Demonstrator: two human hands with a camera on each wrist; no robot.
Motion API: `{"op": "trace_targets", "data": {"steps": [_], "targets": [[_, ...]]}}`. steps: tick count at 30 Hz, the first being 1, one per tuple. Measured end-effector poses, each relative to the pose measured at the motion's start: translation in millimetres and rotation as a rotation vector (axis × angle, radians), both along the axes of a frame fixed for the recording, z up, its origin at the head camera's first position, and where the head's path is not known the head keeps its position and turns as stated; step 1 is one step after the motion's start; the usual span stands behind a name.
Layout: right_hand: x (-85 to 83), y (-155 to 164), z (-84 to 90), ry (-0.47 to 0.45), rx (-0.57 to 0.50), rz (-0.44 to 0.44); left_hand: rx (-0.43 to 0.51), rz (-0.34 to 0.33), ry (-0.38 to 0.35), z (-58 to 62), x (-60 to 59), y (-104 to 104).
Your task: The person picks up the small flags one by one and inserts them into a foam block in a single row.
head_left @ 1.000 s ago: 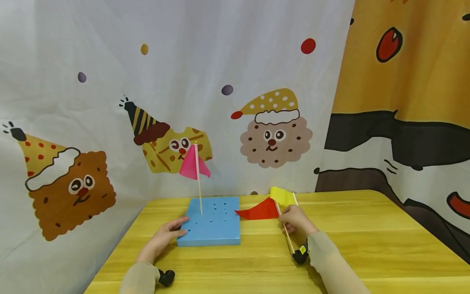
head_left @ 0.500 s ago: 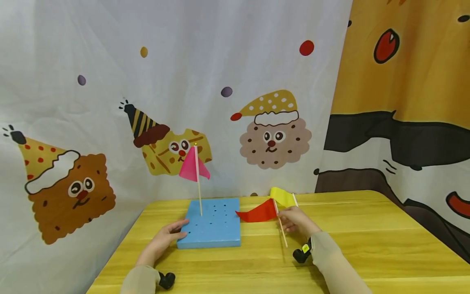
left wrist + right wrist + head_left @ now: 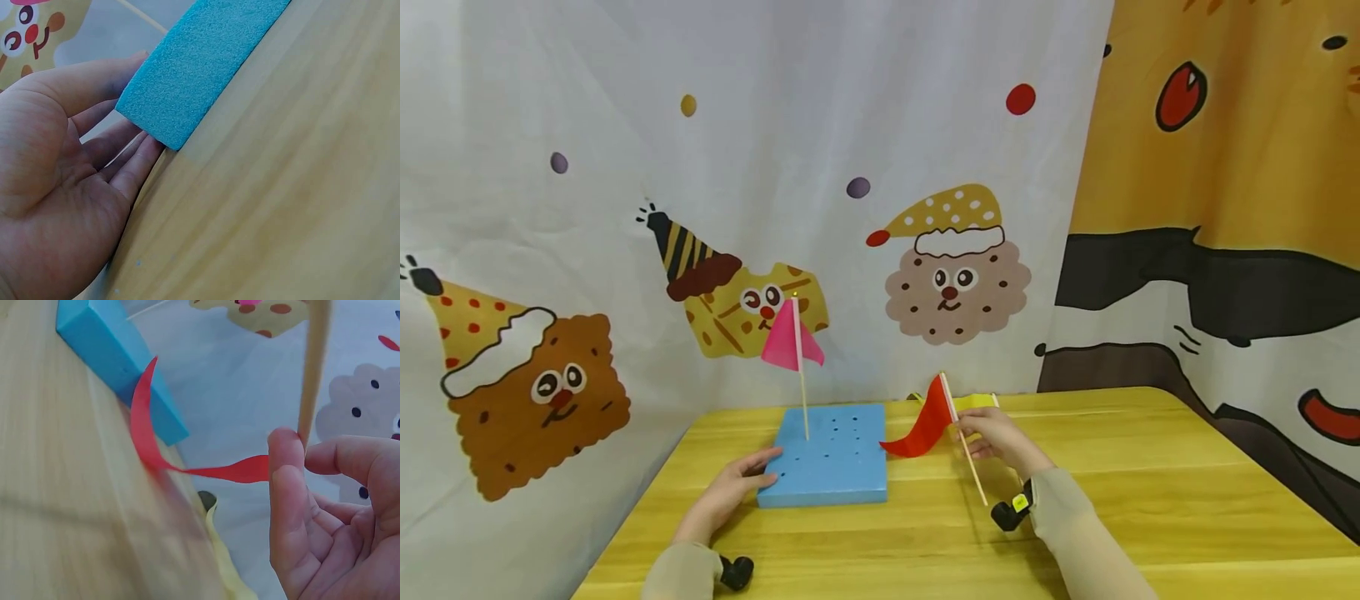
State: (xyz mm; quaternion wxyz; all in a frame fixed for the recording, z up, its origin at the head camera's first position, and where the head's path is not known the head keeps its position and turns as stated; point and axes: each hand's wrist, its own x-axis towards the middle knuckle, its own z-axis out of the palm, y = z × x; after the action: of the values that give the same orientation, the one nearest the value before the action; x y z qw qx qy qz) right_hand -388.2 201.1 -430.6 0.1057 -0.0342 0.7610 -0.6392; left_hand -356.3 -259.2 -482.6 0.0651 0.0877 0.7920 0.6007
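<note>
1. Behind everything hangs a white curtain (image 3: 760, 125) printed with cartoon biscuit faces in party hats, and to the right of it a yellow and black curtain (image 3: 1225, 167).
2. Below the curtains stands a yellow wooden table (image 3: 1150, 517), which carries all the other things.
3. On the far left part of the table lies a flat blue foam block (image 3: 827, 462) with rows of small holes in its top.
4. One pink flag (image 3: 786, 342) stands upright on its thin stick in a hole near the back of the block.
5. At the front left corner of the block rests the left hand (image 3: 733, 492); its fingers are straight and relaxed, they lie against the edge of the foam and grip nothing, as the left wrist view shows clearly.
6. To the right of the block, just above the table, is the right hand (image 3: 1000, 437), and its thumb and fingers pinch the wooden stick of a red flag (image 3: 925, 425).
7. This stick is tilted, its lower end points toward the person, and the red cloth hangs down to the left, near the right edge of the block but not touching it.
8. Behind the right hand a yellow flag (image 3: 977, 402) lies flat on the table, mostly hidden by the red flag.
</note>
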Motion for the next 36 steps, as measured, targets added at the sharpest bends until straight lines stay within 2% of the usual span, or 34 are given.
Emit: {"op": "trace_targets", "data": {"steps": [3,9,14,19,24,36], "targets": [[0.9,-3.9,3.9,-0.001,-0.007,0.014,-0.002,-0.009,0.001,-1.3,2.7,-1.5],[-1.3,-11.9,21.1,0.047,-0.019,0.033,-0.009,-0.04,0.061,2.5,0.3,-2.7],[-0.8,-17.6,37.7,0.071,-0.017,0.071,-0.015,-0.03,0.044,3.6,-0.5,-1.4],[-1.9,-22.6,59.7,0.126,-0.001,0.108,-0.011,-0.046,0.049,5.2,4.4,-1.2],[-3.1,-30.8,78.0,0.176,0.046,0.09,-0.013,-0.051,0.045,5.0,5.8,-1.4],[-6.9,-56.0,96.5,0.301,0.097,0.134,-0.025,-0.05,0.054,3.1,3.1,-3.1]]}}
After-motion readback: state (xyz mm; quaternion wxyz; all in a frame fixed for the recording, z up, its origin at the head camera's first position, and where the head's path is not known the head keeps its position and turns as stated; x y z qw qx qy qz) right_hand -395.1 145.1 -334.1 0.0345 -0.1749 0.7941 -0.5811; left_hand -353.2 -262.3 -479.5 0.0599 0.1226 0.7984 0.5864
